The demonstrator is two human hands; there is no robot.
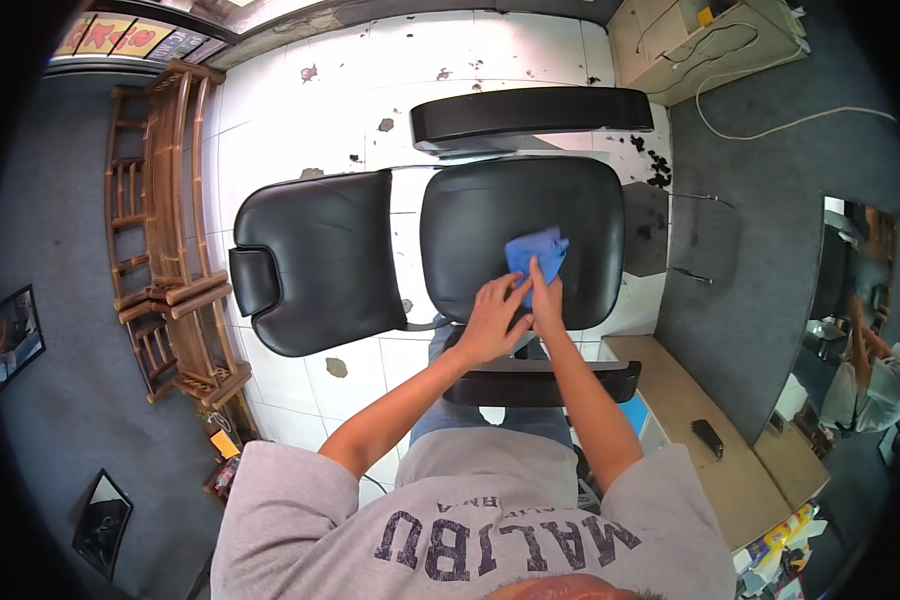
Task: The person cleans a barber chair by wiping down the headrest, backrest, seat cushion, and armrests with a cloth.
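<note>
A blue cloth [536, 255] is bunched over the black seat [470, 215] of a barber chair. My right hand [546, 300] has its fingers on the lower part of the cloth and grips it. Just to the left, my left hand [494, 318] is over the seat's front edge, its fingers apart and the fingertips close to the cloth. The chair's black backrest [335, 260] and headrest [255, 282] lie to the left. One armrest [530, 117] is beyond the seat, and the other armrest [570, 382] is below my forearms.
Bamboo benches [175, 200] stand at the left. A wooden counter [685, 400] with a black object [708, 438] is at the right, near a mirror [840, 330]. Dark hair clippings [658, 168] and worn patches mark the white tiled floor [420, 60]. A cable [770, 130] hangs at upper right.
</note>
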